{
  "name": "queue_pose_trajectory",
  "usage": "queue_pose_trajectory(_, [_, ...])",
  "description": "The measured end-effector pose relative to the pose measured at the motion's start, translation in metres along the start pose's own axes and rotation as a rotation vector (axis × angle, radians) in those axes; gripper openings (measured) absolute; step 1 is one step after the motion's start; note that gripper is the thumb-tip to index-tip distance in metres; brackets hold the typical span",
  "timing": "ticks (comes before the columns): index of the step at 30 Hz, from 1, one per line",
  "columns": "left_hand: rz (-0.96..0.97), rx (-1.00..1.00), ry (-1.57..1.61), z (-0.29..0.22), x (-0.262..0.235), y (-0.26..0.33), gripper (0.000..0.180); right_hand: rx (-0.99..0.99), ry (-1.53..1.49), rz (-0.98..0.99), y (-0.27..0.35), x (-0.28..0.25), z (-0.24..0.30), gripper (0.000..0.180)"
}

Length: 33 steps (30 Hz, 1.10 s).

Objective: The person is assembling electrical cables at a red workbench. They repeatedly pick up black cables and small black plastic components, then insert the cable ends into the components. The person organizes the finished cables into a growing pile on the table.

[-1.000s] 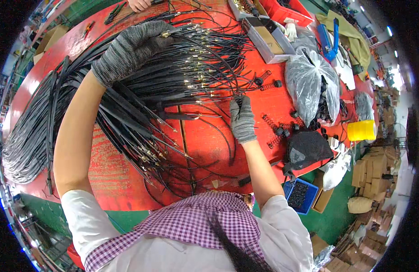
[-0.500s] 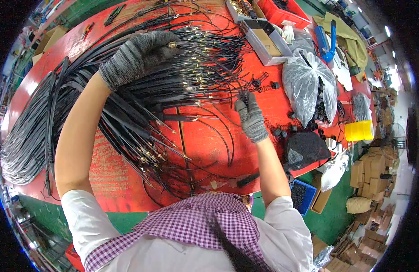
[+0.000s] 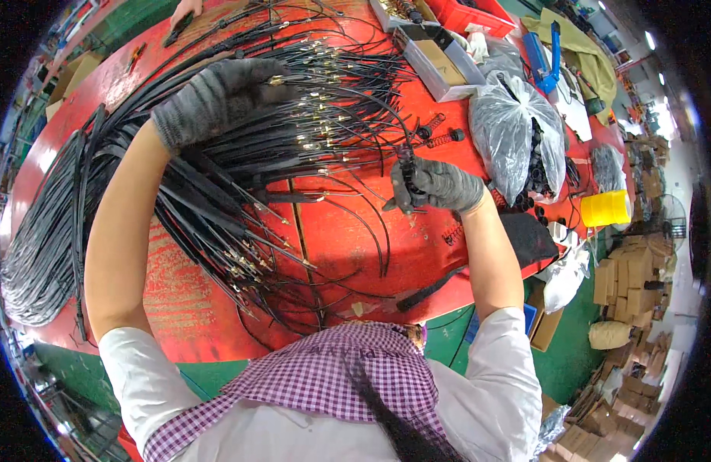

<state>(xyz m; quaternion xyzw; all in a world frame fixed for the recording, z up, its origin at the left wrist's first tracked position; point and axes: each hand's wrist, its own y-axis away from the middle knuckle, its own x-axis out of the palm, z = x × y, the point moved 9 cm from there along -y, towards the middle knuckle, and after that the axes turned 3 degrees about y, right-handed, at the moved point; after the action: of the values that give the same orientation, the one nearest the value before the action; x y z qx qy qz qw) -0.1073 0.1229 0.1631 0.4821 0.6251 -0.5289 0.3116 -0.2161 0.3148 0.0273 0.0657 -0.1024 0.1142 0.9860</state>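
My left hand, in a grey knit glove, is closed around a thin black cable near its brass-coloured fitting, above a thick bundle of black cables. That cable appears to arc right to my right hand, also gloved. Its fingers are closed on a dark ribbed piece, which stands upright at the cable's end; whether it is a coil spring or a sleeve I cannot tell. Right beside it on the red table lie black coil springs with round caps.
Beyond the bundle, another person's hand touches a dark tool at the table's far left. On the right are a grey bin, a red crate, a clear bag of black parts, a blue tool and a yellow roll.
My right hand has turned sideways and lifted the dark ribbed piece with the cable's end. My left hand has shifted slightly left. Another person's hand has come in at the far left.
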Motion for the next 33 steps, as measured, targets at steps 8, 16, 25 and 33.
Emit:
queue_pose_trajectory(8, [0.173, -0.184, 0.323, 0.002, -0.009, 0.000, 0.028, 0.016, 0.142, 0.036, 0.011, -0.024, 0.013, 0.042])
queue_pose_trajectory(16, [0.146, -0.127, 0.148, -0.016, -0.019, -0.011, 0.028, 0.132, -0.036, 0.122, 0.019, -0.013, 0.035, 0.045])
queue_pose_trajectory(25, [0.209, -0.145, 0.386, -0.023, 0.037, -0.009, 0.038, 0.147, -0.093, 0.164, 0.025, -0.001, 0.053, 0.045])
queue_pose_trajectory(33, [0.075, -0.180, 0.758, -0.032, 0.048, -0.021, 0.032, 0.131, -0.212, 0.118, 0.033, 0.004, 0.064, 0.043])
